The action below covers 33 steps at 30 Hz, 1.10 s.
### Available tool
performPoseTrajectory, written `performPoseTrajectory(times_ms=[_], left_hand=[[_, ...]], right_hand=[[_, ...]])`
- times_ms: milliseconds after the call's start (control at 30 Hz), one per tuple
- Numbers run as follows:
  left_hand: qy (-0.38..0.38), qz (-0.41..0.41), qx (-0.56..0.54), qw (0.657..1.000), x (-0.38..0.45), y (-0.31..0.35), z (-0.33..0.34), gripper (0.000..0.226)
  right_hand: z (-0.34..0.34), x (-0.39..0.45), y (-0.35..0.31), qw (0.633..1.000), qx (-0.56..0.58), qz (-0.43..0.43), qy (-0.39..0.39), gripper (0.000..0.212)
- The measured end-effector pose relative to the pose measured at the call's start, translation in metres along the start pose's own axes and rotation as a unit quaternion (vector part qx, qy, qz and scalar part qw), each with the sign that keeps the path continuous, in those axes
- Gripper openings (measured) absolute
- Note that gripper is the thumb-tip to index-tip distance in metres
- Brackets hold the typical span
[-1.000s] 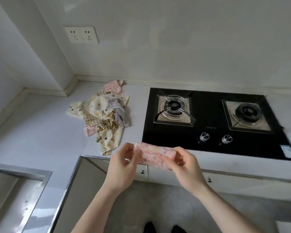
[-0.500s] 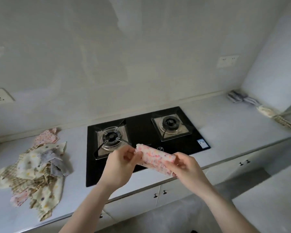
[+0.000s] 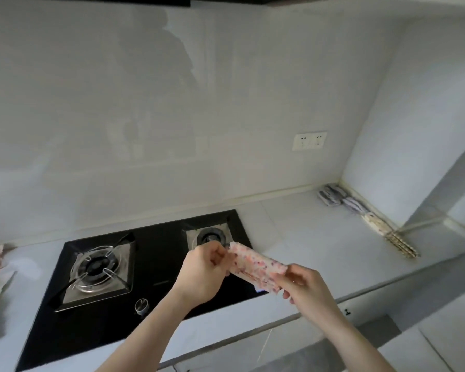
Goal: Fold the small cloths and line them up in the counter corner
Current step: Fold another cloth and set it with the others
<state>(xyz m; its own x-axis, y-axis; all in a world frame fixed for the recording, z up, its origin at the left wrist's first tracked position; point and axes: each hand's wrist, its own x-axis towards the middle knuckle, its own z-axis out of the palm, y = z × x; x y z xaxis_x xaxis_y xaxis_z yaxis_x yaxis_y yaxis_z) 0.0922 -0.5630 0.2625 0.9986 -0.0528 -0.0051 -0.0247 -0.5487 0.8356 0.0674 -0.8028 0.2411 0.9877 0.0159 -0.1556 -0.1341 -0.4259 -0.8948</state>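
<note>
Head: left hand (image 3: 203,275), right hand (image 3: 304,287) pinch folded cloth (image 3: 255,267).

No writing can be read anywhere. The small label at the front right corner of the stove (image 3: 151,264) is mostly hidden, and its print is too blurred.

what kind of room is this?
A home kitchen, most likely: a two-burner gas hob set into a pale counter, cabinet fronts below, a wall socket above.
</note>
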Motion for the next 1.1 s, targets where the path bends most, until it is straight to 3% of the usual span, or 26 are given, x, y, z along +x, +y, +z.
performPoseTrajectory(times_ms=[300, 500, 667, 833, 1100], left_hand=[[-0.011, -0.027, 0.047, 0.998, 0.066, 0.029, 0.045, 0.017], [-0.079, -0.035, 0.055, 0.995, 0.105, 0.039, 0.063, 0.014], [-0.099, -0.04, 0.069, 0.992, 0.13, 0.036, 0.077, 0.013], [-0.103, -0.058, 0.091, 0.989, 0.16, 0.029, 0.088, 0.01], [-0.091, -0.104, 0.078, 0.987, 0.228, 0.041, 0.138, 0.006]], right_hand=[[-0.051, 0.066, 0.027, 1.0, 0.019, 0.023, -0.004, 0.012], [-0.065, 0.095, 0.059, 0.987, 0.063, 0.134, 0.066, 0.016], [-0.092, 0.137, 0.087, 0.941, 0.182, 0.243, 0.149, 0.014], [-0.129, 0.198, 0.117, 0.887, 0.306, 0.293, 0.185, 0.015], [-0.203, 0.305, 0.194, 0.848, 0.295, 0.383, 0.216, 0.012]])
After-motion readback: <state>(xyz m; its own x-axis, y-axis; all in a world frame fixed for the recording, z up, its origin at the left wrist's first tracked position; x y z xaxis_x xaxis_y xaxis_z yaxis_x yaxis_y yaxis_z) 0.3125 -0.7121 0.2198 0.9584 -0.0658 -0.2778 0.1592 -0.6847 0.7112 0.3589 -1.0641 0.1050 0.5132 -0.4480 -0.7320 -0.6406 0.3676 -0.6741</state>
